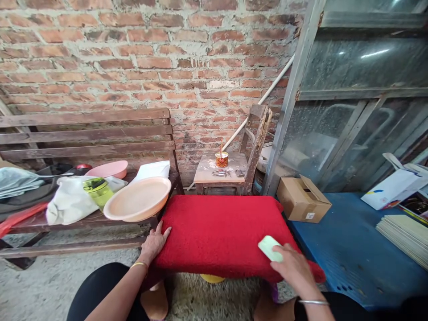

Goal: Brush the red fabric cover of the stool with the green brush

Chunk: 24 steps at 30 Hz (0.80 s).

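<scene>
A red cloth (217, 232) with a fuzzy surface covers a low table or stool in front of me and hangs over its near edge. At its left edge rests my left hand (154, 243), open, fingers spread, with the index finger on the cloth. Over the right part of the cloth, my right hand (290, 264) grips a flat, pale green rounded block (270, 248) by its near end. Its underside is hidden, so I cannot tell its exact kind or whether it touches the cloth.
On the left, a wooden bench (87, 133) holds a peach basin (138, 198), a green-lidded bottle (98, 191) and a white bag (72, 200). Behind the cloth, a wooden chair (207, 167) bears a tin (221, 159). A cardboard box (301, 200) stands on a blue surface (347, 240) at right.
</scene>
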Tool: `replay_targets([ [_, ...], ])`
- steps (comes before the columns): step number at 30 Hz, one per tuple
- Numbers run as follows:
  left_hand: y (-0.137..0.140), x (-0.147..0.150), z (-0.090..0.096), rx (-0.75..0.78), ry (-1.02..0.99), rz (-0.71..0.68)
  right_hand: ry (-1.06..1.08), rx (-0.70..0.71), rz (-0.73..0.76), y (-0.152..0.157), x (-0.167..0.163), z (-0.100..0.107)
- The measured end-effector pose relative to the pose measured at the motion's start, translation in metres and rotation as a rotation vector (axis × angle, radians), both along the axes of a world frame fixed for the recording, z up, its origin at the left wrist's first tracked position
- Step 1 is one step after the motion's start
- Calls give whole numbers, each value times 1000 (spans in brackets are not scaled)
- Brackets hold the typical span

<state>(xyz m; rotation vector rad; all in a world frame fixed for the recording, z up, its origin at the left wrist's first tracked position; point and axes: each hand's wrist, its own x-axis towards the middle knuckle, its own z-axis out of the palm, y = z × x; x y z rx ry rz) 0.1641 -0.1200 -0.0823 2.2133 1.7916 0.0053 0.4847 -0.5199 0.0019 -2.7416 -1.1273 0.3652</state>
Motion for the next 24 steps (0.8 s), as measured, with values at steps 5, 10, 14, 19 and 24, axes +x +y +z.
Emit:
replay_targets([
  [5,-2,1,4,-7,-4,-4,-159,-73,-363,-74,56,3],
  [10,2,-1,-1,-13,-19,5,-143,55,-126,-34,28,-6],
  [14,7,-5,-10,7,-48,-8,-98,48,24,7,6,-8],
  [19,6,-4,-11,27,-64,5,-103,-102,-169,-38,32,-2],
  [24,3,-2,-7,29,-56,18,-178,-154,-365,-76,55,9],
])
